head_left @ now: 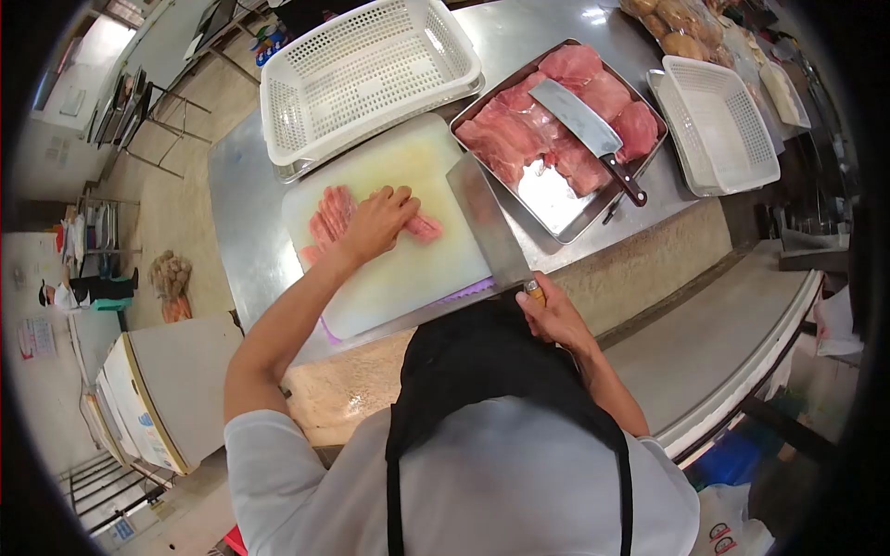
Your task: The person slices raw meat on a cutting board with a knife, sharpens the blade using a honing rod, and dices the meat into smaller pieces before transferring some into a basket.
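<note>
Head view. The left hand, fingers bent, is over pink raw meat strips lying on a white rectangular cutting board; whether it grips any cannot be told. The right hand is closed around the handle of a broad steel cleaver, its blade along the board's right edge. Beyond, a rectangular metal tray holds large pink meat slabs and a dark-handled knife.
</note>
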